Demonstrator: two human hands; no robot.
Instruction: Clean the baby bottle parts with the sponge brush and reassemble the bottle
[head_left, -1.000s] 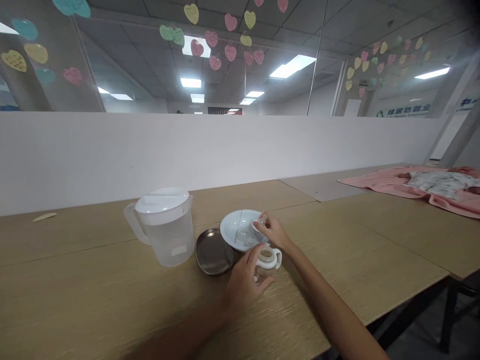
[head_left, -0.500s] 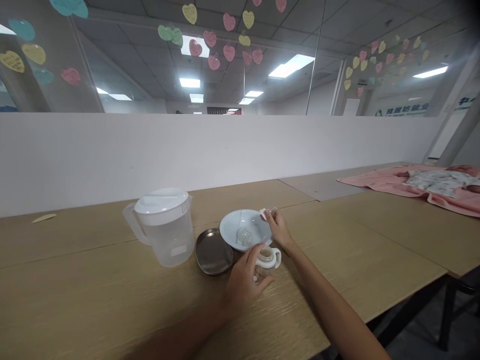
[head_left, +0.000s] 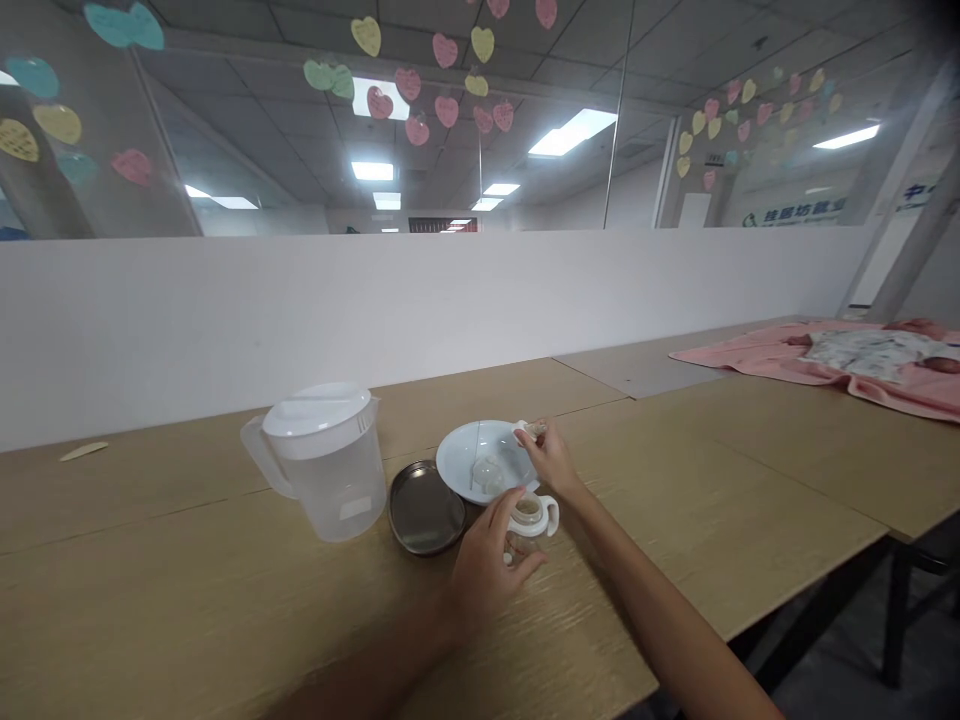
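Note:
My left hand [head_left: 487,555] is wrapped round a small clear bottle [head_left: 529,518] with a white collar and white handle, its round mouth uncovered. Just beyond it, at the right rim of a white bowl [head_left: 454,450], my right hand [head_left: 551,452] pinches a small white and clear piece [head_left: 527,430]. A clear rounded object [head_left: 487,474] lies inside the bowl. To the left of the bowl sits an oval metal tray [head_left: 426,508] with nothing in it.
A clear plastic pitcher [head_left: 336,465] with a white lid stands left of the tray. A yellowish slip [head_left: 84,451] lies far left. At the far right, a doll in patterned clothes [head_left: 855,352] lies on a pink cloth [head_left: 757,350]. A white partition [head_left: 420,305] rises behind.
The small piece in my right hand has turned a little and sits slightly lower. My left hand keeps its hold on the bottle. The whole view has shifted slightly.

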